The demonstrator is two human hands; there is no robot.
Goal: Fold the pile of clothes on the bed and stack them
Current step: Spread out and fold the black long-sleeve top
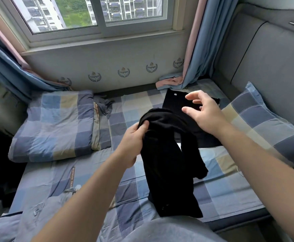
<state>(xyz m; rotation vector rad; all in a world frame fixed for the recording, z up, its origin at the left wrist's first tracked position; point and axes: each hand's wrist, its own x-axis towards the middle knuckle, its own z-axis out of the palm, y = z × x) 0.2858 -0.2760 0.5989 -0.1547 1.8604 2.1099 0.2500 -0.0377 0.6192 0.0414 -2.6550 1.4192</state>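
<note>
Nearest the camera, grey fabric (160,230) fills the bottom edge; it may be the person's own clothing, though the view is too close to say. Just above it hangs the black garment (169,172), its lower end draped onto the checked bedsheet (226,182) and its upper end lifted off the bed.

The left hand (134,137) grips the garment's top left edge, with the thumb pressed over bunched cloth and the fingers curled behind it. The right hand (203,113) is up and to the right of the garment's top, holding nothing, its fingers spread and loosely bent. The two hands are apart.

Behind the black garment, beneath the right hand, a second black piece (175,102) lies flat and squared off on the sheet, with a small white mark near its far left corner. To the garment's left sits a folded checked quilt (55,124), and a crumpled grey-blue cloth (104,106) lies at the quilt's far right corner. To the garment's right, a checked pillow (265,123) leans against a grey padded headboard (268,63).

Farther back than the garment, a pink and blue cloth (170,82) lies bunched at the foot of a blue curtain (195,55). Above the wall beyond is a window (97,14).
</note>
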